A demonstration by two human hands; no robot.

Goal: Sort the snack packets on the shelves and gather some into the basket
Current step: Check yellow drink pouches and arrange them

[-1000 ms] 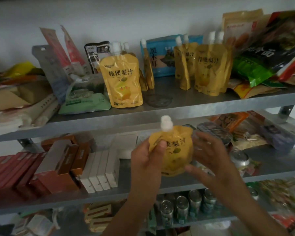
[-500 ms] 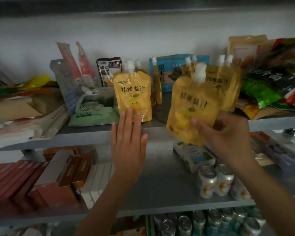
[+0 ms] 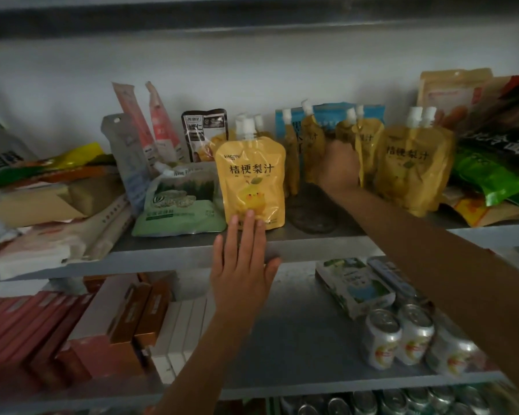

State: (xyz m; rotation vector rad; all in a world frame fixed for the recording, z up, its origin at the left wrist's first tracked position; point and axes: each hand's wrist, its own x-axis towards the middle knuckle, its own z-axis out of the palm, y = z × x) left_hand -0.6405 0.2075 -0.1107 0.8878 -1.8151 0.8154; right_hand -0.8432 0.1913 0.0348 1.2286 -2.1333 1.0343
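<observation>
Near right, the cans (image 3: 399, 336) on the lower shelf (image 3: 297, 339) are not your concern. Your left hand (image 3: 241, 265) is flat, fingers straight and together. Its tips touch the bottom edge of the front yellow pouch (image 3: 252, 181) at the lip of the upper shelf (image 3: 312, 244), and it holds nothing. Use it as a stop: light pressure low down, so the pouch stands and doesn't slide off the lip.

The pouch is soft and glossy, with a white screw cap and a pear cartoon. It stands upright, facing you, just right of the green bag (image 3: 177, 205).

Farther in, your right hand (image 3: 339, 166) sits deep between the back pouches (image 3: 312, 145) and the pair of pouches (image 3: 411, 169) on the right. Its fingers are hidden, so I cannot tell if it grips one.

My read: you're lining up the yellow pouches. Set each on its base, cap up, before letting go. They're crowded, so a nudge could topple neighbours. A blue box (image 3: 330, 112) stands behind. The basket is not in view.
</observation>
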